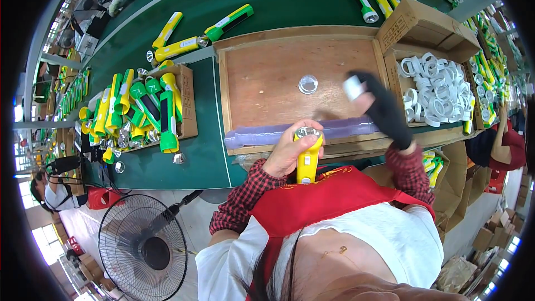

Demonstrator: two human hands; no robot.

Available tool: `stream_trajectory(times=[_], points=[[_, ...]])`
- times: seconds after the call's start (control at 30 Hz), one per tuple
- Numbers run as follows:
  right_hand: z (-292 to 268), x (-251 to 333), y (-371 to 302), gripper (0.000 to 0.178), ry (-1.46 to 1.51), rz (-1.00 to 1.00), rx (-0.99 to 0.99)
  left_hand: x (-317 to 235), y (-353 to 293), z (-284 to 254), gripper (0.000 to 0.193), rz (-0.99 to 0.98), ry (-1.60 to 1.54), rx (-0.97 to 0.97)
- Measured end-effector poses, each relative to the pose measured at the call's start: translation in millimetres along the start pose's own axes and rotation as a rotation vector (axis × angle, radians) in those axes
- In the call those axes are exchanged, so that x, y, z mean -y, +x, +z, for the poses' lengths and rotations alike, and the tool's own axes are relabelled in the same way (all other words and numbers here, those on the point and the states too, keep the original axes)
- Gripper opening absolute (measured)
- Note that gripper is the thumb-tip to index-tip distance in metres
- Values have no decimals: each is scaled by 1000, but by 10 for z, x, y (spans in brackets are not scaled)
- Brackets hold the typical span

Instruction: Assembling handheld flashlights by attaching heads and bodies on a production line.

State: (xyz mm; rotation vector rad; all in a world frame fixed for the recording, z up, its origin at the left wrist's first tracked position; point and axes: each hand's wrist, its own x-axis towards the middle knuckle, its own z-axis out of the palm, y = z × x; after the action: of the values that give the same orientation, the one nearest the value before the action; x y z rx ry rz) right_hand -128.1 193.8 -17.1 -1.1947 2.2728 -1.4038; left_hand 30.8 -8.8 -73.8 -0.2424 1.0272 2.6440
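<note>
My left hand (287, 153) grips a yellow flashlight (307, 161) upright, its silver reflector head facing up, just in front of the wooden work board (267, 78). My right hand (372, 106), in a black glove, holds a small white ring part (353, 87) above the board's right side. A clear round lens (307, 84) lies alone on the board. A purple padded strip (267, 135) runs along the board's near edge.
A cardboard box of white rings (437, 92) stands to the right. A cardboard tray of green and yellow flashlights (139, 111) sits left on the green belt (167, 161), with more flashlights (184, 47) farther back. A floor fan (142, 248) stands lower left. Other people work nearby.
</note>
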Motion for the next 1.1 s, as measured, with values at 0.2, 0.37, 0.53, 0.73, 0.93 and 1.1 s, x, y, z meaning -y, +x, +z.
stream_trajectory(times=[0.2,0.37,0.53,0.73,0.93,1.1], points=[[901,294,-53,24,310,-102,156,-40,-74,-32,48,-43,-46,19],[958,358,-73,23,124,-292,128,137,-83,-206,69,47,-23,128],[946,303,-88,34,-54,-389,61,70,-6,-60,78,-22,40,-18],[704,190,198,32,-25,-151,-211,-141,68,131,63,329,1080,-273],[530,417,369,27,227,-251,-246,-446,19,416,47,21,574,-57],[499,412,355,35,521,-236,-212,-406,51,325,41,-195,-23,343]])
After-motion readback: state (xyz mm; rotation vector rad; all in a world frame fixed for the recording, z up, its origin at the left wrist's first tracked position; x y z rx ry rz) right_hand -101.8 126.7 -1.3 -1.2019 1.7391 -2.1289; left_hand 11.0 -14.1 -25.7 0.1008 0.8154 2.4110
